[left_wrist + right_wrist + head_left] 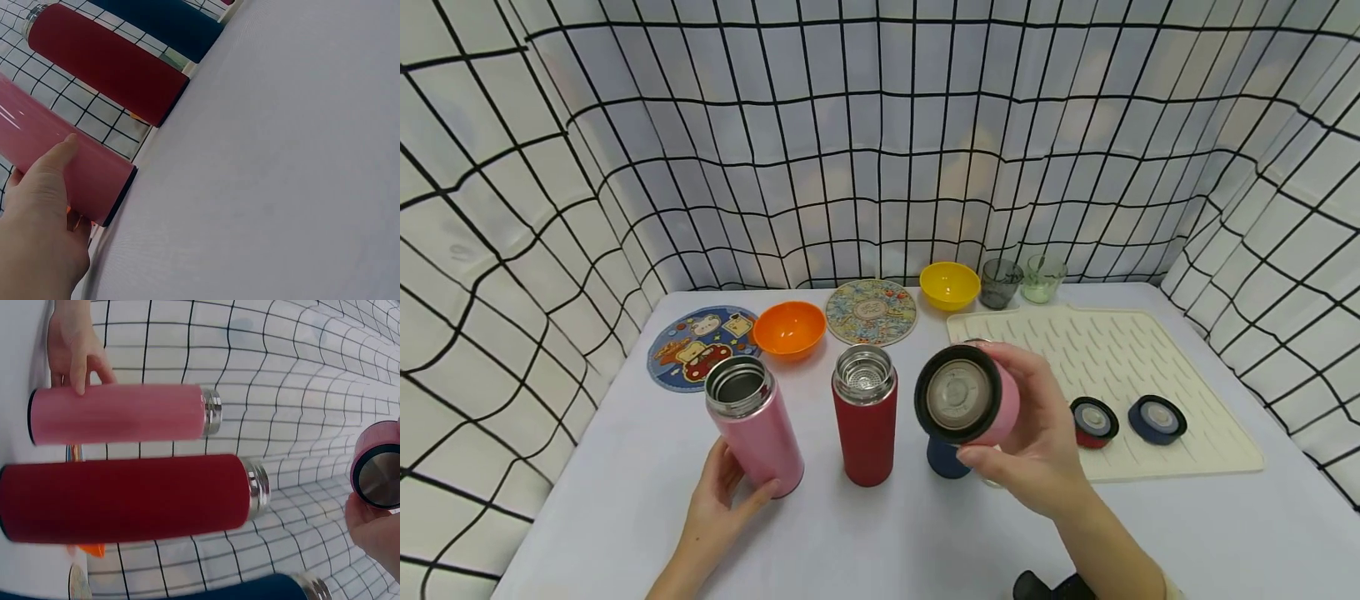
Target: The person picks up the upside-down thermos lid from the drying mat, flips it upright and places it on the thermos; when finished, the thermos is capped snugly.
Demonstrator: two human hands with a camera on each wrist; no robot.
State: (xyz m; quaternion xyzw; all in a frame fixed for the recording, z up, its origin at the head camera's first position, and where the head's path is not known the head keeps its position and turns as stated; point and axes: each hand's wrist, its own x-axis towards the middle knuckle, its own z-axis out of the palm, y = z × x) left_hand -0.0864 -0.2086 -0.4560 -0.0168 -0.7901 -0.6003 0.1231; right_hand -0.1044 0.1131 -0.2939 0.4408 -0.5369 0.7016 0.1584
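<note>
A pink thermos bottle (762,450) stands uncapped on the white table, its steel mouth showing. My left hand (718,508) grips it low on its side, thumb across the front in the left wrist view. My right hand (1033,442) holds up a pink lid (1009,404), tilted so its black-ringed steel underside faces the head camera. Between the hands stands a red thermos bottle (867,442), also uncapped, with a strainer in its mouth. Behind the raised lid is a blue thermos bottle (948,460), mostly hidden in the head view; its steel neck (312,586) shows in the right wrist view.
On a cream drying mat (1180,358) lie a red lid (1093,422) and a blue lid (1157,419). Farther back are an orange bowl (790,329), a yellow bowl (950,286), two glasses (1000,283) and two round patterned mats (871,311). Black-grid netting (880,133) encloses the table.
</note>
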